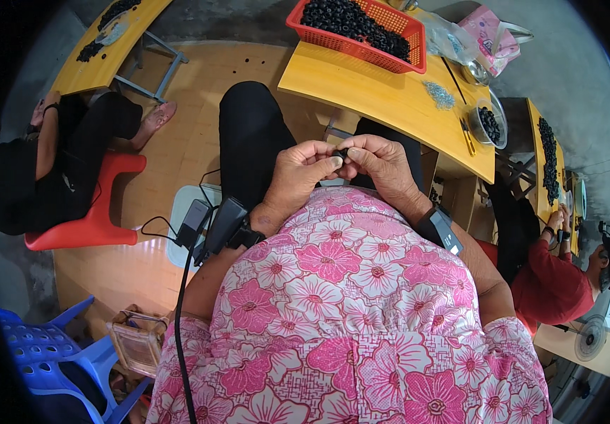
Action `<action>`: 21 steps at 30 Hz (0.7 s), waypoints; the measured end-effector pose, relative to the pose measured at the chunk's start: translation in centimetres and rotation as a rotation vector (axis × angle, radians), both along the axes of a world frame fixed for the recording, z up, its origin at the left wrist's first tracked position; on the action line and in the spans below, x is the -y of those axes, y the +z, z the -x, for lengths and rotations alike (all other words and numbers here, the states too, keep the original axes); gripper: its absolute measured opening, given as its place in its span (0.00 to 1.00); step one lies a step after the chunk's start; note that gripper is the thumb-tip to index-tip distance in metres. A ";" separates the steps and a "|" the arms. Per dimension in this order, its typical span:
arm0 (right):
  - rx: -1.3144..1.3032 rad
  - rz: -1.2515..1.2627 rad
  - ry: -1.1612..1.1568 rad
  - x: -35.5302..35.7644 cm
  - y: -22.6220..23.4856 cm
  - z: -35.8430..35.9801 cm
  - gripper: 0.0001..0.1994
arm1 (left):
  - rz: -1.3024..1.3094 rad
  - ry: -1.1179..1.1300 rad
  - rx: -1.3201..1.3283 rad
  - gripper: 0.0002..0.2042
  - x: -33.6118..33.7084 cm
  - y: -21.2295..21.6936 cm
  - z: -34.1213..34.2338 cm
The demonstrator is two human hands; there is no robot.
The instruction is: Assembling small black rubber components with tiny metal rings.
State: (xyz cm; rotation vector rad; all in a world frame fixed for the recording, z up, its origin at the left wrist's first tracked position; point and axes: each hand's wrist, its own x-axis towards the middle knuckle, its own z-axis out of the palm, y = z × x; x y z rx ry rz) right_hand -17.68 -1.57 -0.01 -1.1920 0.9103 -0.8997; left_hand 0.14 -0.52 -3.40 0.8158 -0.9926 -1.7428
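Note:
Close together above my lap, my left hand (298,173) and my right hand (383,164) both pinch one small black part (339,153). Fingers cover most of it, so its exact kind does not show. Ahead of my hands, on the yellow table (361,88), a red plastic basket (356,44) is heaped with small black ring-like parts (340,20). To the right lie a pile of small silvery pieces (438,95), a yellow-handled tool (468,138) and a clear bowl (501,133) with more black parts in it.
A pink bag (492,39) and a metal bowl (475,73) are at the table's far right. One person sits left on a red stool (96,212); another in a red shirt (556,283) works at the right. A black cable (180,318) runs past my left arm. Behind left stands a blue chair (57,357).

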 end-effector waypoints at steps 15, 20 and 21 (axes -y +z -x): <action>-0.049 0.108 -0.044 0.0 0.0 -0.4 0.08 | -0.011 0.000 -0.015 0.10 0.2 0.2 -0.2; 0.012 0.024 -0.054 0.1 -0.1 -0.4 0.09 | -0.007 0.002 -0.025 0.10 0.2 0.2 -0.3; 0.023 0.019 -0.057 0.1 -0.1 -0.4 0.09 | -0.009 0.000 -0.019 0.10 0.2 0.3 -0.3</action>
